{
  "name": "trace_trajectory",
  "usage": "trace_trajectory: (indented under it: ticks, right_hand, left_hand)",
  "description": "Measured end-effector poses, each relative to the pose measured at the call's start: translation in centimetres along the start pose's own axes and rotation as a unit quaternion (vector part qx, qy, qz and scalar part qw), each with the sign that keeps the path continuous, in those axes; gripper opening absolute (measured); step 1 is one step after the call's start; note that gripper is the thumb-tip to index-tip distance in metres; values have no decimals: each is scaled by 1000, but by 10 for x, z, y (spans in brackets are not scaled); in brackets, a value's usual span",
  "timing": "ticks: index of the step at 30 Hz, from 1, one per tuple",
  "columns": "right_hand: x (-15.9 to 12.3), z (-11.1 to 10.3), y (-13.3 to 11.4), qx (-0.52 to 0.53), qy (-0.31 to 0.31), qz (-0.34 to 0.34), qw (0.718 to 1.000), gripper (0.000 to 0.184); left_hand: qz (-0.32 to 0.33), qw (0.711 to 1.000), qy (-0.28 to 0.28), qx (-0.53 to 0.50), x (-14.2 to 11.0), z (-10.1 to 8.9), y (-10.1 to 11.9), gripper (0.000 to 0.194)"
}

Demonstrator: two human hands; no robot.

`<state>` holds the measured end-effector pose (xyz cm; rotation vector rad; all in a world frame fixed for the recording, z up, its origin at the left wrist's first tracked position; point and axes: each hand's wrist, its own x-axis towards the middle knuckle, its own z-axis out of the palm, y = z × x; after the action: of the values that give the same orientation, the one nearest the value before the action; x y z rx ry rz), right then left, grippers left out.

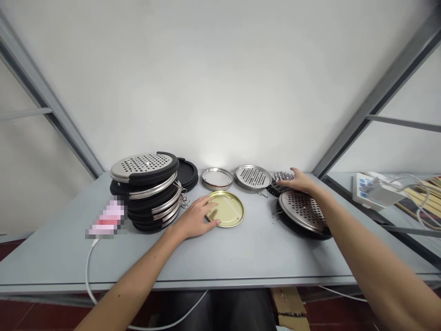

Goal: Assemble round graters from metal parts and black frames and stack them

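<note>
My left hand (pixel 199 219) rests at the left rim of a shallow, gold-coloured round metal lid (pixel 229 212), its thumb and fingers apart on the edge. At the back right, my right hand (pixel 300 180) reaches over a metal grater plate (pixel 283 176) with raised teeth; its fingers are spread and touch or hover just over the plate, I cannot tell which. Below that wrist sits a round grater disc (pixel 301 209) on a black base. Behind the gold lid are a pile of silver round lids (pixel 217 176) and a pile of slotted grater discs (pixel 253 176).
A tall stack of black-rimmed round graters (pixel 155 200) stands on the left, with black round trays (pixel 186 172) behind it. A blurred pink item (pixel 108 220) with a white cable lies beside it. Grey metal posts flank the table; a power strip (pixel 365 189) sits at right.
</note>
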<state>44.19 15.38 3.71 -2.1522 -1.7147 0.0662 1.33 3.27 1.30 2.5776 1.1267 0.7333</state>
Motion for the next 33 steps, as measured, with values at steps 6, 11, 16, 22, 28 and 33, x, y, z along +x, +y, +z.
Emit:
trace_trajectory:
  ticks: [6,11,16,22,28,33]
  right_hand:
    - [-17,-29,-36,85,69,6,994,98]
    - [-67,-43,-103,220,74,-144,962,87]
    - [-113,-9,-152,289,-31,-320,902,83]
    - [-130,27,-156,337,-78,-396,851,76]
    - [-135,36,-141,275,-122,-402,865,85]
    - [-138,41,-139,242,-113,-407,874,91]
  left_hand:
    - [-27,999,-15,-5,0,-2,-1,65]
    - [-67,997,24,-11,-1,3,-5,79]
    - [-85,996,38,-13,-2,6,-11,73]
    - [-65,998,21,-1,-4,7,-16,63]
    - [-61,998,-19,8,-5,5,-16,47]
    - [-57,998,-32,19,-4,3,-13,44]
